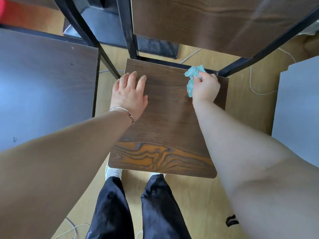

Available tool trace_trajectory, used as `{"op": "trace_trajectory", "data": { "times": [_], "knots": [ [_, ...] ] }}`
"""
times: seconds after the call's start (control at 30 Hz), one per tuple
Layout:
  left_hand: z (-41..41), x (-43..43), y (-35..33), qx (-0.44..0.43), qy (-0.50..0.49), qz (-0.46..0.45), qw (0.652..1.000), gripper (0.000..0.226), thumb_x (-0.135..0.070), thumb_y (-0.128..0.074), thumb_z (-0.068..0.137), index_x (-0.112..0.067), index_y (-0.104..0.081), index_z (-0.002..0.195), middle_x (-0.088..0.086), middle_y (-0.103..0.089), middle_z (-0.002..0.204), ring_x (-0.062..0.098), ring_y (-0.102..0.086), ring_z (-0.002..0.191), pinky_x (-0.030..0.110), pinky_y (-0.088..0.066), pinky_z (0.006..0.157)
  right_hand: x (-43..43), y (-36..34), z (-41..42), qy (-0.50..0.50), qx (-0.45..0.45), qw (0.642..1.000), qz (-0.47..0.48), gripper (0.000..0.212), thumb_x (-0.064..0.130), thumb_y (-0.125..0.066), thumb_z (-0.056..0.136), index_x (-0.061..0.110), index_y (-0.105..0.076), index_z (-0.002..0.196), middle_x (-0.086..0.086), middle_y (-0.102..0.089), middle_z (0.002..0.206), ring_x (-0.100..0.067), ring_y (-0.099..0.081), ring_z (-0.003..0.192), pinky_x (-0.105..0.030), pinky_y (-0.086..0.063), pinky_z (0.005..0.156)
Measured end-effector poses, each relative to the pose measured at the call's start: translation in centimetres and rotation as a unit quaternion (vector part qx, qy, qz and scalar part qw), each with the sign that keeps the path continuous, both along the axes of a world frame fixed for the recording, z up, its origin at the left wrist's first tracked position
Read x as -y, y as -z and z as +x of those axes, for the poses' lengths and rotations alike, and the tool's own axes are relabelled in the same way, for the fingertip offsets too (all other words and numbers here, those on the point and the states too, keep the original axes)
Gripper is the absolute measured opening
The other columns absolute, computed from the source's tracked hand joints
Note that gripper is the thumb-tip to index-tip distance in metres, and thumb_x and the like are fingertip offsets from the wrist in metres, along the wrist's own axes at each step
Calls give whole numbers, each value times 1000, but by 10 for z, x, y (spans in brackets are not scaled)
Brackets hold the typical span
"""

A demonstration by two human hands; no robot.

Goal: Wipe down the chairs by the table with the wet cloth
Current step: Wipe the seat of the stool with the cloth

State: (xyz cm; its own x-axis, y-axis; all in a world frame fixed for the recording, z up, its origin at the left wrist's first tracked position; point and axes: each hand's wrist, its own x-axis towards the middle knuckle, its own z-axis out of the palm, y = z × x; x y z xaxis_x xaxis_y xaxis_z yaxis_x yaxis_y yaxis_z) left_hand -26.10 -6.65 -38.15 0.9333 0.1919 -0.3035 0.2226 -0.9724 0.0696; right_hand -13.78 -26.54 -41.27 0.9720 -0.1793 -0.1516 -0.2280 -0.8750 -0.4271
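Observation:
A chair with a dark wood-grain seat [165, 121] and black metal frame [259, 54] stands directly below me. Its wooden backrest [207, 19] rises at the top of the view. My left hand [129, 94] lies flat on the seat's far left part, fingers straight, a thin bangle on the wrist. My right hand [205, 87] grips a crumpled turquoise cloth [194, 75] against the seat's far right corner, close to the frame's rear bar.
A second dark seat or tabletop [43, 83] lies to the left, and a pale surface [300, 104] to the right. White cables [255, 88] trail over the light wooden floor. My legs in dark trousers [138, 207] stand at the seat's near edge.

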Motion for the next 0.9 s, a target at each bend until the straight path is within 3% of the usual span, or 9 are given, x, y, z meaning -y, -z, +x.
{"op": "trace_trajectory", "data": {
  "times": [0.3, 0.6, 0.73, 0.9],
  "knots": [
    [-39, -52, -3, -5, -49, -3, 999, 60, -41, -48, 94, -21, -26, 147, 9, -28, 152, 33, -26, 137, 47, -27, 109, -81, 1, -26, -107, -12, 994, 7, 29, 24, -58, 99, 19, -66, 126, 0, -60, 121, -14, -61, 107, -18, -50, 79],
    [-93, -71, -4, -18, -46, -10, 999, 61, -43, -41, 96, -22, -23, 150, 9, -24, 155, 32, -21, 141, 46, -25, 111, -109, 2, -101, -250, -30, 967, 42, 27, 18, -63, 95, 16, -68, 122, 3, -61, 116, -14, -61, 103, -26, -54, 89],
    [-122, -72, -5, -29, -40, -18, 999, 61, -43, -41, 96, -22, -23, 149, 9, -24, 155, 32, -21, 141, 46, -24, 112, -108, 2, -141, -298, -28, 952, 56, 24, 17, -63, 95, 14, -69, 117, 2, -61, 107, -11, -57, 94, -26, -53, 85],
    [-159, -79, -8, -28, -28, -20, 999, 61, -42, -47, 93, -21, -27, 147, 9, -29, 152, 33, -26, 138, 46, -29, 109, -104, 5, -191, -331, -21, 940, 75, 23, 10, -67, 89, 10, -73, 112, -4, -62, 94, -22, -60, 85, -29, -51, 74]
  ]
}}
